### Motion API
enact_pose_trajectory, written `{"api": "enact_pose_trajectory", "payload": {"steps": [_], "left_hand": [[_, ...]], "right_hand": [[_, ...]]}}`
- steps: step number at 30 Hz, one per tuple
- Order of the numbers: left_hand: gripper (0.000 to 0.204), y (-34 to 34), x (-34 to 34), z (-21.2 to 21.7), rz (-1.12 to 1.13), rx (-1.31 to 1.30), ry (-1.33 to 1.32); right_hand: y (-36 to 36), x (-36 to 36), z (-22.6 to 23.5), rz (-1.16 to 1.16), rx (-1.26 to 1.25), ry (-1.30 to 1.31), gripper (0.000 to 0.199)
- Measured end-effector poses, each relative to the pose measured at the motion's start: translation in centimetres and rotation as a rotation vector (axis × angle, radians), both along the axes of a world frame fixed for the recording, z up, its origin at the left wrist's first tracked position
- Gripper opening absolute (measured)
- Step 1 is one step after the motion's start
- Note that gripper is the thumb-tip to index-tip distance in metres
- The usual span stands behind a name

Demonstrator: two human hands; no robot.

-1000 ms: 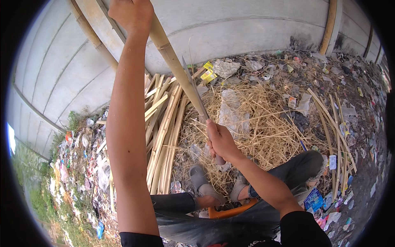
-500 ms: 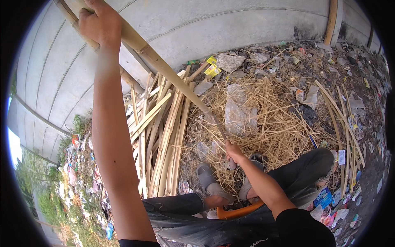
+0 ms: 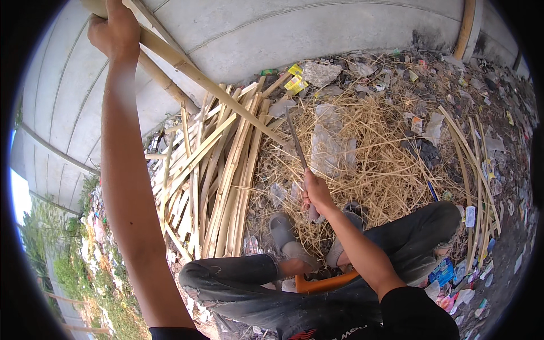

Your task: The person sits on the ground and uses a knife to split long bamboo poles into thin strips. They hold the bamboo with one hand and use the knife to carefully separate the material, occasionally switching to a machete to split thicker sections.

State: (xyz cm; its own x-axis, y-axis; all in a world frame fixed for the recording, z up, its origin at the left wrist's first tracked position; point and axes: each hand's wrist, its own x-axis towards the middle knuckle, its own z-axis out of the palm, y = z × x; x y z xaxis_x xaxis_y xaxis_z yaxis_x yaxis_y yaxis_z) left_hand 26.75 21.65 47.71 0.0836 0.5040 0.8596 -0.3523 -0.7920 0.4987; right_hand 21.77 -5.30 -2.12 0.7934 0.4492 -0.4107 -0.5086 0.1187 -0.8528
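High at the upper left, my left hand (image 3: 118, 33) is wrapped round a long bamboo pole (image 3: 207, 84), which slants down to the right. Its lower end hangs above the straw-coloured shavings, close to a knife (image 3: 296, 137) with a long, narrow, dark blade. My right hand (image 3: 317, 191) grips that knife by its handle, low in front of my knees, with the handle's butt showing below the fist. The blade points up and slightly left, passing by the pole's end; whether they touch I cannot tell.
Split bamboo strips (image 3: 229, 187) lie heaped left of my feet. Pale shavings (image 3: 385, 164) cover the ground ahead, with a few strips (image 3: 479, 181) at the right. A concrete wall (image 3: 317, 28) stands behind. Beneath me is an orange plastic seat (image 3: 326, 284). Litter lies around.
My left hand has shifted left, drawing the pole with it. The knife has turned more upright and its blade now rises beside the pole's lower end. My right hand has moved slightly up and left.
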Motion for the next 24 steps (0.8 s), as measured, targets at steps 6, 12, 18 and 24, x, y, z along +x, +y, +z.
{"api": "enact_pose_trajectory", "payload": {"steps": [6, 12, 18, 24], "left_hand": [[0.052, -2.2, -1.3, 0.2, -0.413, -0.031, 0.209], [0.048, 4.0, -0.8, 2.3, -0.725, -0.154, 0.18], [0.056, -5.1, 1.7, -0.1, -0.466, -0.189, -0.005], [0.057, -3.4, 3.9, 1.2, -0.805, -0.056, 0.088]], "right_hand": [[-1.5, 1.2, 3.0, -0.005, 0.019, -0.067, 0.053], [-2.1, 0.8, 8.5, 0.011, 0.075, -0.164, 0.055], [-3.4, 0.7, 20.4, -0.084, 0.35, -0.407, 0.053], [-3.3, -2.4, 28.9, -0.26, 0.71, -0.608, 0.051]]}}
